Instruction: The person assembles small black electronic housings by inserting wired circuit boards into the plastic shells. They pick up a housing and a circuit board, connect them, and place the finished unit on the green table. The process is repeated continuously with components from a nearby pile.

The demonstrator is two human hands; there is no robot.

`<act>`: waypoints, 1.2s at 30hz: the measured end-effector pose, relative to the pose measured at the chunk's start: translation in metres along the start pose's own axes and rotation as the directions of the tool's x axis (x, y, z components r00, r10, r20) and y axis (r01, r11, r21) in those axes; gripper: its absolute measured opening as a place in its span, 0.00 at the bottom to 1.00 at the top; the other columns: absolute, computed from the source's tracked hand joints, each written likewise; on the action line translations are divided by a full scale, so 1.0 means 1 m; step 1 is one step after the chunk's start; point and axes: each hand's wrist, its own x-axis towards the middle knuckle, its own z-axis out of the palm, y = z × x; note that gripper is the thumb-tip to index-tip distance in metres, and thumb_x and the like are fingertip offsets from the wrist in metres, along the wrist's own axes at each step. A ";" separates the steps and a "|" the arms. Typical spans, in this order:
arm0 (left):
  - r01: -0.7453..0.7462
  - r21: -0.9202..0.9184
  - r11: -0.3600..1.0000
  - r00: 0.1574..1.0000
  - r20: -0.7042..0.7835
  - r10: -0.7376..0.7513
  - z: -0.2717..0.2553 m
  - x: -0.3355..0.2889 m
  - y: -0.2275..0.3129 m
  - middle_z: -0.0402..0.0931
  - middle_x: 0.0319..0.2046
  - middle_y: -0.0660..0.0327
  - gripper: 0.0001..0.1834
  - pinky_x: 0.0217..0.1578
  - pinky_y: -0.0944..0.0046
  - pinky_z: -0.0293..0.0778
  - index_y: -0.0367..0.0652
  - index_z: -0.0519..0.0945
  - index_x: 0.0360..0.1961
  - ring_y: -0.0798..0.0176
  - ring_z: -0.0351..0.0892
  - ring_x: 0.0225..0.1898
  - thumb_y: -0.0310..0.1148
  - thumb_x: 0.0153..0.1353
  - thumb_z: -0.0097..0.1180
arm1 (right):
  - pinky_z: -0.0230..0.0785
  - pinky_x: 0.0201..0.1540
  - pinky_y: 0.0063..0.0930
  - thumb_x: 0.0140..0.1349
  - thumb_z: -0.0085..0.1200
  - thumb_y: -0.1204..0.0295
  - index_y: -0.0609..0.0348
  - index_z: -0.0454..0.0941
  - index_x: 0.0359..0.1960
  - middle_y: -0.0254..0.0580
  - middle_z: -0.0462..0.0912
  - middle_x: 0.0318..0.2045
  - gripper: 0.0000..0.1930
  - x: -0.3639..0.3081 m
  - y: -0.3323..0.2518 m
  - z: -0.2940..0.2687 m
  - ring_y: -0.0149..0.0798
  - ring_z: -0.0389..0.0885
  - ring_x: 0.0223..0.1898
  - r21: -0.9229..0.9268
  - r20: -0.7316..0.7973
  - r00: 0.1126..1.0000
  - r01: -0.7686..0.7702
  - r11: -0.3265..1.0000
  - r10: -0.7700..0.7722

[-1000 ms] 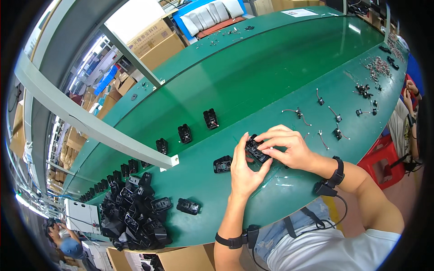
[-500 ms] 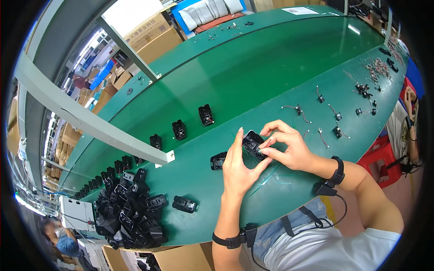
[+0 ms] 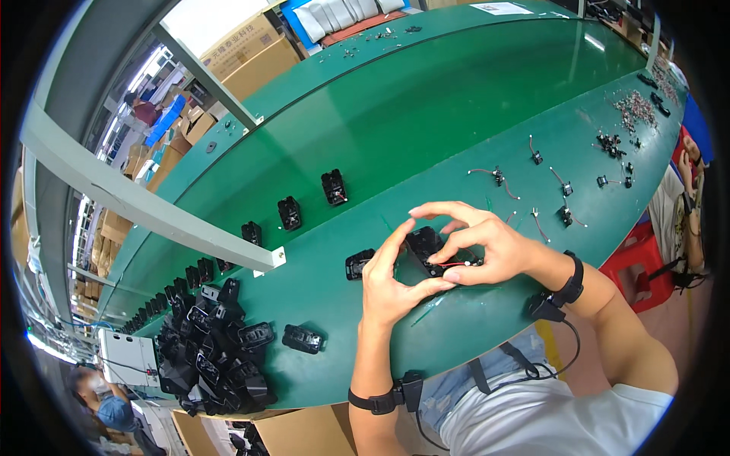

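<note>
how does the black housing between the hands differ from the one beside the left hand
The middle housing is between the left hand and right hand; the side housing rests on the green table. A red wire shows by the middle housing, none by the side housing. Both are black.

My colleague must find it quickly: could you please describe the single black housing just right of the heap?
On the green workbench, find the heap of black plastic housings at the left. Just right of it lies one oblong black housing. Unlike the heaped ones, it touches no other; unlike the housing beside the left hand, it sits nearer the bench's near edge.
</note>
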 end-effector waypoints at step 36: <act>-0.027 0.162 0.986 0.990 -0.131 0.048 -0.003 -0.002 0.006 0.79 0.19 0.55 0.12 0.21 0.55 0.71 0.40 0.73 0.24 0.50 0.76 0.17 0.27 0.67 0.49 | 0.79 0.53 0.31 0.59 0.65 0.77 0.62 0.82 0.40 0.41 0.83 0.45 0.08 -0.017 0.013 0.027 0.36 0.84 0.43 0.786 0.463 0.746 -0.595 0.167 0.477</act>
